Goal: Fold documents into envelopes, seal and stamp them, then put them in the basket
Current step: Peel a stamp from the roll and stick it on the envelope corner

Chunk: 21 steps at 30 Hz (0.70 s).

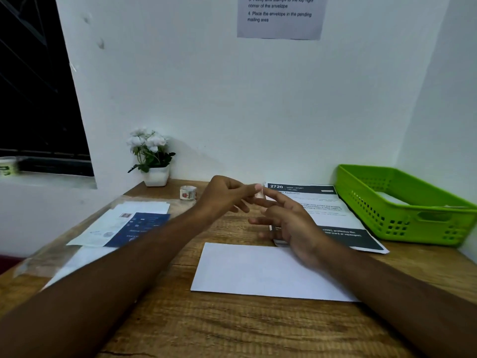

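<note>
Wooden table, seen from its near edge. Envelope: white, plain face up, flat on the table in the middle; the right forearm crosses above its right end. Right hand: just behind the envelope's far right edge, raised off the table, fingers spread and nearly straight, the uppermost fingertip touching a stamp. Left hand: behind the envelope and left of the right hand, fingers curled, thumb and forefinger pinching that same stamp in the air; the stamp is small and pale, its print too small to read. Documents: a printed stack with dark bands, behind and right of the envelope, partly hidden by the right hand. Leaflet: blue, left of the envelope, lying on white sheets, with a clear plastic sleeve nearer the table's left edge. Roll of stamps: behind and left of the envelope, just beside the left hand. Basket: green, perforated, far right of the envelope against the wall, something white inside. Potted white flowers: far behind the envelope to its left, at the wall. Printed notice: on the wall above the envelope. Cup: on the windowsill, well left of the envelope.
</note>
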Each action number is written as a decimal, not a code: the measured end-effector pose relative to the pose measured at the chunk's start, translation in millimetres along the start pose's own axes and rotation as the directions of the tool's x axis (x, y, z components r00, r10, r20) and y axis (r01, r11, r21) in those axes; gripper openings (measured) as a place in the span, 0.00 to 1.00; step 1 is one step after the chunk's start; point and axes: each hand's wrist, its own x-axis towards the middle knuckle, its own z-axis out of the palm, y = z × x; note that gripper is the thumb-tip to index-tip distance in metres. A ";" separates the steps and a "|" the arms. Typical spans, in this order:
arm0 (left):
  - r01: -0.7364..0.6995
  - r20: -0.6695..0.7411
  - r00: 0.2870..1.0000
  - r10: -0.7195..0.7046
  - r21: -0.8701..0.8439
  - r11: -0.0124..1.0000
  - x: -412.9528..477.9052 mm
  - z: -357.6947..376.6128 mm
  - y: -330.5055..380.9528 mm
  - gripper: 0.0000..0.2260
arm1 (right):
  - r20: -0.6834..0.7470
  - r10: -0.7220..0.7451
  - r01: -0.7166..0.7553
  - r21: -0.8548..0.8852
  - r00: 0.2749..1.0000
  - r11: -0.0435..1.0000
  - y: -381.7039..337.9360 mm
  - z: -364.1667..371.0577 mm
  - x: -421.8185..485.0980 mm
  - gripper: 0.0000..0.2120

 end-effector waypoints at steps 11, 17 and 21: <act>-0.044 -0.001 0.999 0.044 -0.054 0.998 -4.6 2.6 6.3 0.04 | -0.184 -0.002 -0.029 -0.165 0.983 0.986 -16.4 -9.6 -0.1 0.10; -0.107 0.045 0.993 0.106 0.022 0.994 -12.9 16.5 7.2 0.04 | -0.170 0.047 -0.121 -0.454 0.984 0.883 -34.4 -25.5 -1.6 0.19; -0.135 0.096 0.987 0.126 0.088 0.987 -16.0 19.9 9.2 0.04 | -0.054 -0.019 -0.007 -0.445 0.998 0.895 -43.5 -40.7 -6.0 0.12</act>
